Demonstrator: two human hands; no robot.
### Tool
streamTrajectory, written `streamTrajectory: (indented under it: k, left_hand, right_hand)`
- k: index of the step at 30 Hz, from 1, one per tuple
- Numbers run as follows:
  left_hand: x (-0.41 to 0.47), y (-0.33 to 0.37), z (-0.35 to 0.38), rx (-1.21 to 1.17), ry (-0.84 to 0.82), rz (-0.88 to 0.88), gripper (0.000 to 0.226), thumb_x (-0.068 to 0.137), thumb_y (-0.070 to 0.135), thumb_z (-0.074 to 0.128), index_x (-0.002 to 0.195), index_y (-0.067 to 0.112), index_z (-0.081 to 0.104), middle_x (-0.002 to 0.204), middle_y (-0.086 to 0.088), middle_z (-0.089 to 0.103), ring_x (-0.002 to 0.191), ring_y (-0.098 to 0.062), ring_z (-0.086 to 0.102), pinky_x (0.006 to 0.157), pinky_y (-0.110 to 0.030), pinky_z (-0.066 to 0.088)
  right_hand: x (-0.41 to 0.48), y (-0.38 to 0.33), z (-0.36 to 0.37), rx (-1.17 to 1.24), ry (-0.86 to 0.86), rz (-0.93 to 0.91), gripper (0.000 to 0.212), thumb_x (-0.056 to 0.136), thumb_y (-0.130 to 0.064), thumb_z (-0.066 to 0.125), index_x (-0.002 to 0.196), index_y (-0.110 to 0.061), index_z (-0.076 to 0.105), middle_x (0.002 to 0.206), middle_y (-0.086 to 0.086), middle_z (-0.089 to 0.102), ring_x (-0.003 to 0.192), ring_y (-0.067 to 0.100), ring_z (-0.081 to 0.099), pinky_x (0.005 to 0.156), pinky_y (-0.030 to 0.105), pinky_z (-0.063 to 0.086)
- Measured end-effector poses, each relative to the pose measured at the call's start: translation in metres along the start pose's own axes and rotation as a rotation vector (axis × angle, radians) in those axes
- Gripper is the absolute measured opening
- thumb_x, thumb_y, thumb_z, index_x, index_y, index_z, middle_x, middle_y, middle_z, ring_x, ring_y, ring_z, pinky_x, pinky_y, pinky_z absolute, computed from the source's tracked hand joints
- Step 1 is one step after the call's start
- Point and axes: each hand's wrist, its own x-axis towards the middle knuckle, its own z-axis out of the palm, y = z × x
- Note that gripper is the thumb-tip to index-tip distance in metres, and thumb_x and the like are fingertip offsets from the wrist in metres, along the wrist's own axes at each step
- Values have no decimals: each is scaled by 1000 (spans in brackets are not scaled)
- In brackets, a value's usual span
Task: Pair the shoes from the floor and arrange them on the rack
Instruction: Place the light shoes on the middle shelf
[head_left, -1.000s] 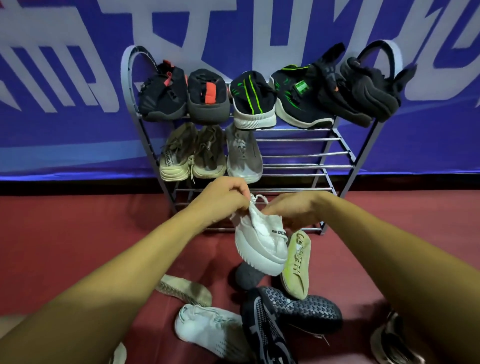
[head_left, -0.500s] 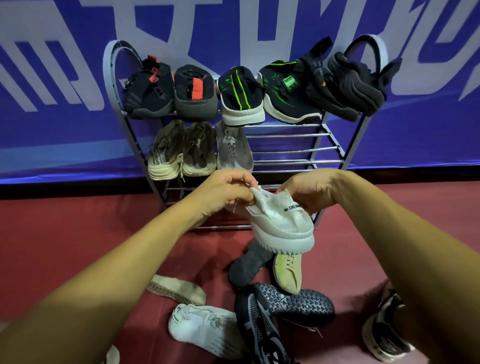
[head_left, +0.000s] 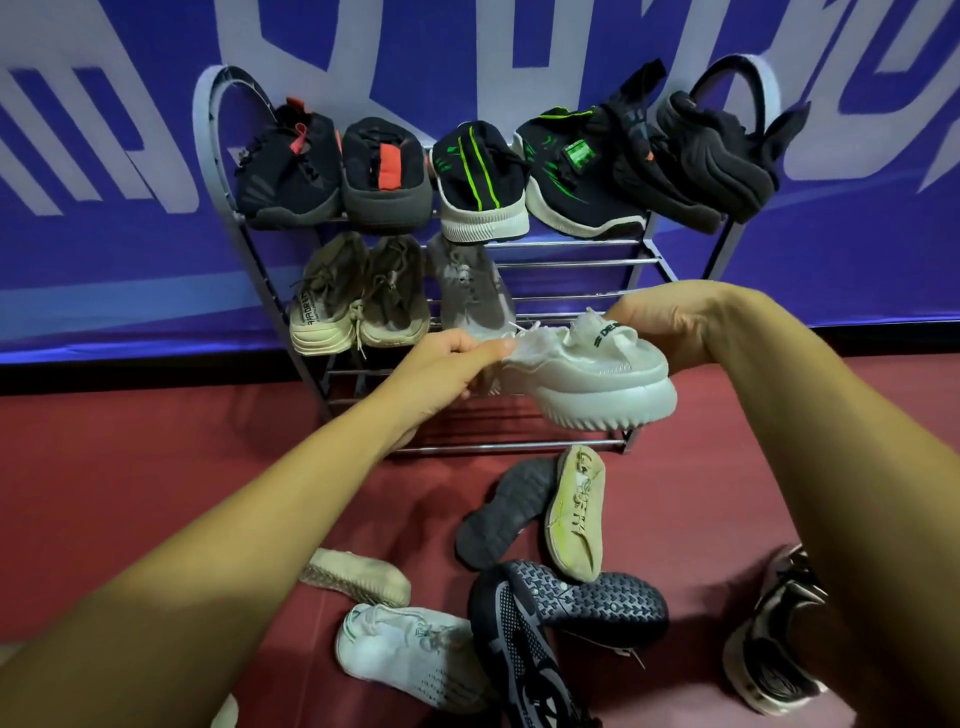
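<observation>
We hold the pale grey knit sneaker (head_left: 597, 379) in mid-air before the metal tube rack (head_left: 571, 259), left hand (head_left: 452, 358) pinching its limp upper, right hand (head_left: 670, 327) gripping the collar; it looks light and floppy, so the firm sole seems the surer hold.

Dim, bluish light, soft focus, wide-angle bowing at edges
</observation>
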Motion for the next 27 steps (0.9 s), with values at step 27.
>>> streamTrajectory:
  k: [27]
  left_hand:
    - [-9, -3, 28, -2, -329, -216, 28, 95, 50, 54, 100, 27, 68, 78, 4, 69, 68, -9, 60, 58, -23, 35]
  right_hand:
    - [-6, -2, -6, -198, 383, 189, 18, 85, -18, 73, 74, -9, 61, 46, 4, 58, 54, 15, 48, 54, 23, 38]
